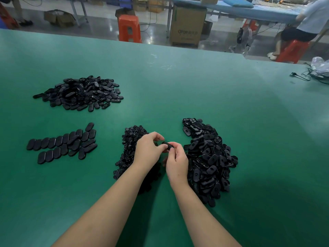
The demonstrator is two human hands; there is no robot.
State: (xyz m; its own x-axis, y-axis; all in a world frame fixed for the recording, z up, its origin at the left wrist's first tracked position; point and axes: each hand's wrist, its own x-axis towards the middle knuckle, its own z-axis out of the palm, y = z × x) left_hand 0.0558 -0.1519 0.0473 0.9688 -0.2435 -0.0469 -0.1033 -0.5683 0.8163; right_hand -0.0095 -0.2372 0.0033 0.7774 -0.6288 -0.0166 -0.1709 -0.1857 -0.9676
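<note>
Both my hands meet over the green table (pixel 178 90), between two heaps of black plastic parts. My right hand (pixel 177 163) pinches a small black oval shell (pixel 167 145) by its near end. My left hand (pixel 147 150) has its fingers curled against the same shell from the left; whether it also holds a smaller piece is hidden. Under my left hand lies a heap of small black inserts (pixel 130 150). To the right of my right hand lies a big heap of oval shells (pixel 208 163).
Rows of closed black oval pieces (pixel 62 145) lie at the near left. Another heap of black oval parts (pixel 80 93) sits at the far left. Cables and a plastic bag (pixel 318 68) lie at the table's far right edge. Beyond stand red stools, cartons and a seated person.
</note>
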